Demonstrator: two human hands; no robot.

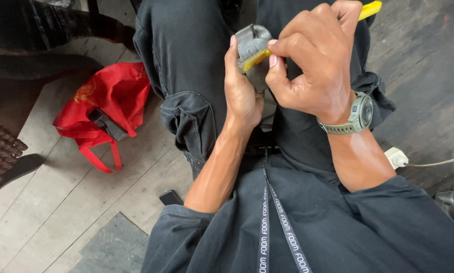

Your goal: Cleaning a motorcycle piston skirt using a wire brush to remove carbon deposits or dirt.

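While the person sits with both knees in dark trousers filling the upper middle of the frame, both hands meet just above the lap, top centre.

Left hand: palm turned inward, thumb up along the near side of a grey metal part, fingers wrapped behind it. Clenched on the part, steadying it from below and from the left of frame.

Right hand: closed around a yellow-handled tool. Thumb and forefinger pinch the shaft close to the working end; the handle's tail sticks out past the knuckles at the upper right corner. A grey-green wristwatch sits on that wrist.

Key relation: the tool's long axis runs diagonally, from upper right of the frame down to the lower left, where its yellow tip touches the underside of the grey part. The part lies left of the right fingers and just above the left thumb, so the left hand is the nearer one and carries it; the right hand only reaches it through the tool. Whether the tip is under an edge or merely against the surface cannot be told.

Around: a red fabric bag on the wooden floor at left, a dark phone by the left elbow, a white plug with cable at right, a lanyard hanging down the chest.
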